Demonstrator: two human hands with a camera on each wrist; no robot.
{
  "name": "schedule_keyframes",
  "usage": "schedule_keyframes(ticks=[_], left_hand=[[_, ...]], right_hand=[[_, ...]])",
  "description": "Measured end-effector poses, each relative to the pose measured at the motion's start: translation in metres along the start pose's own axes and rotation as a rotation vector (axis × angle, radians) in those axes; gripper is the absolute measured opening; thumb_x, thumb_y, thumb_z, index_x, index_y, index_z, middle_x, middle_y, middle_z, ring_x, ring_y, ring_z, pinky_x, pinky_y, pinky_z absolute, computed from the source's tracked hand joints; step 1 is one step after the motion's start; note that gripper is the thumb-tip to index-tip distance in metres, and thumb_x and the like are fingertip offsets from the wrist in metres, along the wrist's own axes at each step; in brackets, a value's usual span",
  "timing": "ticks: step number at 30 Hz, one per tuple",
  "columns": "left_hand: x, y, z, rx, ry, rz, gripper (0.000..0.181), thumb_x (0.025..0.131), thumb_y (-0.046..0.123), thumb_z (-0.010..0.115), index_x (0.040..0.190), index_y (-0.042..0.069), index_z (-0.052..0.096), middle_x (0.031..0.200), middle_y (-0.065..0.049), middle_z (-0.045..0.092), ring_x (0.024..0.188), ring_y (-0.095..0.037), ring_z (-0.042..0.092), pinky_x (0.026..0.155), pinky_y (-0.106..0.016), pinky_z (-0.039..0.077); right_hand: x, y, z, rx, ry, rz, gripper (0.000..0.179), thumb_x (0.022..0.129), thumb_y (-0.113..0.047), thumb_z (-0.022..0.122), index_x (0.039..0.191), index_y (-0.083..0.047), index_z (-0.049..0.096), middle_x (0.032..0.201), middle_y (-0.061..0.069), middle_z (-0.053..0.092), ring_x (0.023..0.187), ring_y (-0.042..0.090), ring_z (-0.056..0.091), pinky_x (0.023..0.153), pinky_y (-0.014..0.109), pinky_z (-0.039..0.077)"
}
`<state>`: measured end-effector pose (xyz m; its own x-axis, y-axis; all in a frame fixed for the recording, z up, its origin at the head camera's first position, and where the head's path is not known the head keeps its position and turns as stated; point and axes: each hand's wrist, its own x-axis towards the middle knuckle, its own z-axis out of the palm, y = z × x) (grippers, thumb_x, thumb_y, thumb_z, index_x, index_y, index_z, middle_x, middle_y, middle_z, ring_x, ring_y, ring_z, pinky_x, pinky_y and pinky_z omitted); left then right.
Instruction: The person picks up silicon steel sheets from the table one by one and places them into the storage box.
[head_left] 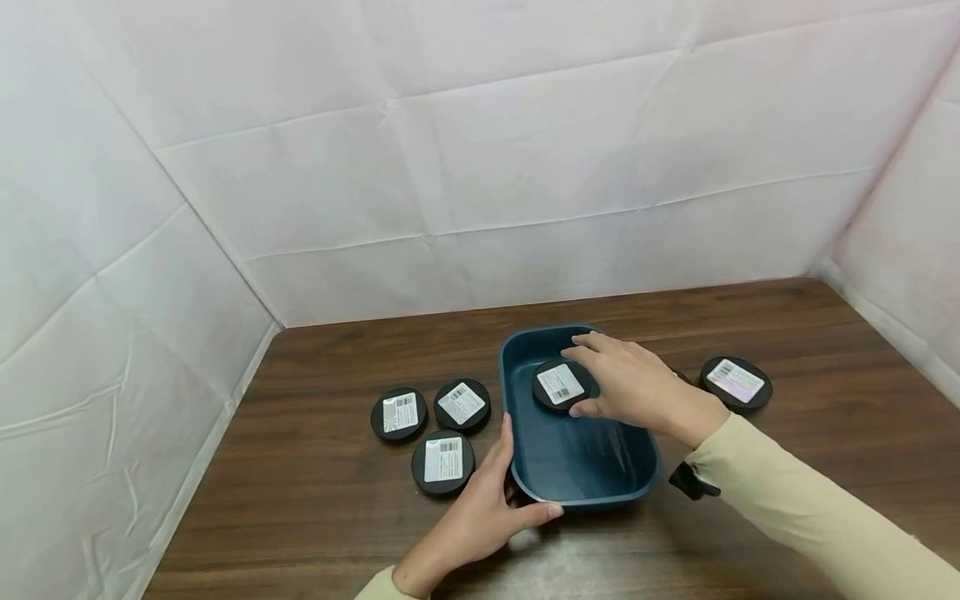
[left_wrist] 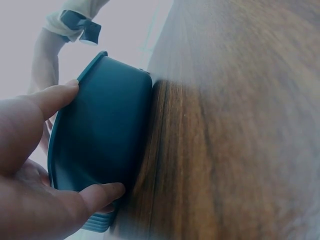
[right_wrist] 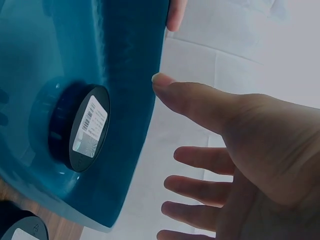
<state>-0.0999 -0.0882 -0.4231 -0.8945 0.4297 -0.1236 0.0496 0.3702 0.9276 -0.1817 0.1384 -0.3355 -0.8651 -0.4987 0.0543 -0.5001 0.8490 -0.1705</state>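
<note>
A dark blue plastic bin (head_left: 577,458) stands on the table with a round black disc (head_left: 553,385) lying inside its far part, white barcode label up. My left hand (head_left: 483,504) rests against the bin's near left corner, its fingers along the left side and thumb on the near rim. In the left wrist view, the left hand's thumb touches the rim and a fingertip meets the outer wall lower down. Over the bin, my right hand (head_left: 626,383) is spread beside the disc. The right wrist view shows nothing between the right hand's thumb and fingers (right_wrist: 202,160).
Left of the bin, three similar labelled black discs lie close together: one left (head_left: 399,414), one right (head_left: 462,405), one nearer (head_left: 442,463). Another disc (head_left: 736,383) lies to the right, with one more partly hidden by the right wrist. White sheeting (head_left: 525,167) surrounds the wooden table (head_left: 300,500).
</note>
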Motion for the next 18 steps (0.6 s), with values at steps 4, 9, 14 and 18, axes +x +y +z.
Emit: schedule_keyframes(ticks=[4,9,14,18], left_hand=[[-0.001,0.001,0.000,0.001,0.002,0.001,0.114,0.090,0.038,0.076,0.161,0.016,-0.011,0.169,-0.017,0.004,0.148,-0.026,0.033,0.112,-0.041,0.041],[-0.001,0.001,0.000,0.002,0.011,0.008,0.114,0.089,0.038,0.076,0.161,0.017,-0.010,0.169,-0.017,0.005,0.148,-0.026,0.034,0.112,-0.039,0.041],[-0.001,0.001,0.000,-0.003,0.009,0.009,0.114,0.089,0.037,0.077,0.161,0.016,-0.010,0.169,-0.017,0.005,0.148,-0.026,0.033,0.113,-0.039,0.040],[0.000,0.001,0.000,0.007,0.011,0.001,0.114,0.089,0.037,0.077,0.161,0.016,-0.010,0.169,-0.017,0.006,0.149,-0.027,0.032,0.113,-0.041,0.040]], right_hand=[[-0.001,0.001,0.001,0.009,0.024,-0.010,0.074,0.080,-0.035,0.085,0.141,-0.004,0.056,0.147,0.025,0.050,0.135,0.044,0.049,0.106,0.064,0.042],[-0.004,0.001,0.002,0.017,0.048,-0.023,0.075,0.080,-0.035,0.085,0.142,-0.004,0.055,0.148,0.025,0.050,0.136,0.045,0.047,0.105,0.065,0.042],[-0.010,0.004,0.004,0.036,0.064,-0.019,0.075,0.080,-0.034,0.085,0.142,-0.005,0.055,0.149,0.025,0.049,0.135,0.044,0.049,0.103,0.064,0.044],[-0.015,0.007,0.006,0.057,0.086,-0.018,0.074,0.080,-0.033,0.085,0.142,-0.006,0.056,0.148,0.024,0.049,0.131,0.044,0.053,0.100,0.064,0.046]])
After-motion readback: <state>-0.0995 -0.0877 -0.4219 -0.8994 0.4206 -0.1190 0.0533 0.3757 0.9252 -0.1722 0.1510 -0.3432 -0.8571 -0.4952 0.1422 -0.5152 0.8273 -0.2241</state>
